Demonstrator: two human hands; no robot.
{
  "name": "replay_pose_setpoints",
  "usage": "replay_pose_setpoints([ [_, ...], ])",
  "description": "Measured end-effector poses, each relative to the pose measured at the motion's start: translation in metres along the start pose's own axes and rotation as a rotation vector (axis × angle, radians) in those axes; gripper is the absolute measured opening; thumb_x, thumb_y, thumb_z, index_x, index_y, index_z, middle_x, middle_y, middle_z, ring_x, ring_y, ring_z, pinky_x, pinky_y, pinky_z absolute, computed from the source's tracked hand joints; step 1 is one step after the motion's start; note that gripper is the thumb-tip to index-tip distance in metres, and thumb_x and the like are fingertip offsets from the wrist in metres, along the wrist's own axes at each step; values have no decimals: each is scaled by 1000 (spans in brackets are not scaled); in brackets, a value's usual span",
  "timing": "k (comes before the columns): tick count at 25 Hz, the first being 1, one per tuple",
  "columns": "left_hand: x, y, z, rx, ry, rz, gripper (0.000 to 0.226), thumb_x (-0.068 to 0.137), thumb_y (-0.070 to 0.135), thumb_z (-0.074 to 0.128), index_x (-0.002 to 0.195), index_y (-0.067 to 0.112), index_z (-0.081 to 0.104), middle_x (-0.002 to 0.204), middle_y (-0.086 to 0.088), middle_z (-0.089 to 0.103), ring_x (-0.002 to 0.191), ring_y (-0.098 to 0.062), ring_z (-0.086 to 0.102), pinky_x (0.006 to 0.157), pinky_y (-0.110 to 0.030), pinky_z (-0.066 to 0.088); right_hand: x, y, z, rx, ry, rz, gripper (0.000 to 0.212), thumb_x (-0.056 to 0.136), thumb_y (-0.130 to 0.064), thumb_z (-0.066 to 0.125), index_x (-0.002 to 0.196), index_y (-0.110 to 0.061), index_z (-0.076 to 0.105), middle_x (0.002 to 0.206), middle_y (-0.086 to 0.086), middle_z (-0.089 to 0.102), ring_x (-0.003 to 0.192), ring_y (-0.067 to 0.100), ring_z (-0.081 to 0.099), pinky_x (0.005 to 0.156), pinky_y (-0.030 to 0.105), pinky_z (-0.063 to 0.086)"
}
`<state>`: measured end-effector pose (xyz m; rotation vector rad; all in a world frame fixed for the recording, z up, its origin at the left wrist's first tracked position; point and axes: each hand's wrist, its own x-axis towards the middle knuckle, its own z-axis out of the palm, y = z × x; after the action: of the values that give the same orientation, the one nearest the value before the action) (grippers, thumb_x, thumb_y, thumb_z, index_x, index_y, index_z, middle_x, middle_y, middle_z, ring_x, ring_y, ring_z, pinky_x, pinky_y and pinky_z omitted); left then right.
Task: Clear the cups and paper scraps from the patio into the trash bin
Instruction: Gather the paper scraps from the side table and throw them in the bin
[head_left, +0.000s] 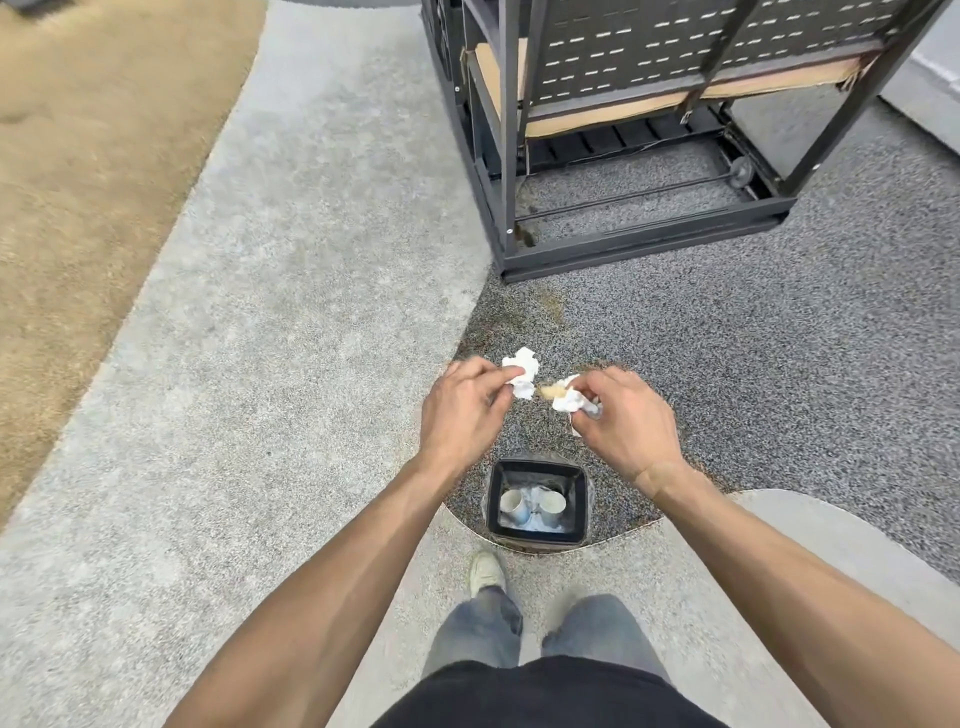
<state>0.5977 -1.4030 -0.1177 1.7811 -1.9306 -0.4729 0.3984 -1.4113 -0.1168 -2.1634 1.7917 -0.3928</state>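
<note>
grass: dry brown strip (67, 156) along the far left, cut off by the frame edge.
pale paving: light concrete band (260, 312) curving between grass and dark gravel.
left hand: (460, 410) fingers pinched shut on a crumpled white paper scrap (522, 379), held above the ground beyond the bin.
trash bin: small black square bin (538, 535) on the dark gravel, just ahead of a shoe (485, 571); two white cups (514, 506) lie inside, what is under them hard to make out.
right hand: (621, 426) closed around a white paper wad (569, 400) with a tan bit at its tip; the fingers hide most of it.
metal frame: dark rack (623, 156) upper right, top cut off.
</note>
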Motion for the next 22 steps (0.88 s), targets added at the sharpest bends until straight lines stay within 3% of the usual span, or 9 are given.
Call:
replay_pose_setpoints([
  [2, 12, -3, 8, -28, -17, 7, 26, 93, 25, 59, 119, 25, 67, 101, 8, 61, 90, -8, 51, 62, -17, 37, 8, 7, 4, -2, -12, 17, 21, 84, -30, 65, 104, -28, 62, 97, -9, 61, 86, 9, 54, 74, 31, 52],
  [8, 34, -15, 47, -31, -89, -72, 31, 97, 29, 53, 126, 22, 61, 107, 5, 59, 94, -8, 51, 80, -34, 50, 29, 42, 25, 18, -74, 96, 25, 85, -28, 65, 110, -25, 62, 100, -8, 62, 87, 8, 54, 76, 29, 50],
  [13, 41, -40, 102, -13, -218, -156, 34, 99, 29, 50, 132, 21, 56, 111, 2, 59, 98, -12, 55, 82, -39, 54, 42, 87, 71, 31, -162, 174, 27, 88, -31, 64, 114, -24, 61, 99, -7, 63, 80, 8, 54, 65, 24, 44],
  [18, 40, -83, 173, 25, -319, -254, 32, 98, 31, 51, 128, 23, 60, 112, -1, 67, 104, -19, 61, 81, -37, 55, 50, 129, 143, 18, -280, 252, 30, 89, -31, 62, 119, -24, 59, 105, -2, 65, 76, 12, 55, 71, 32, 53],
  [22, 24, -129, 252, 28, -408, -444, 24, 95, 33, 58, 118, 28, 64, 96, -4, 69, 69, -10, 57, 59, -21, 43, 40, 165, 223, -3, -385, 338, 29, 89, -32, 61, 117, -25, 60, 105, 3, 66, 73, 19, 57, 65, 27, 44],
])
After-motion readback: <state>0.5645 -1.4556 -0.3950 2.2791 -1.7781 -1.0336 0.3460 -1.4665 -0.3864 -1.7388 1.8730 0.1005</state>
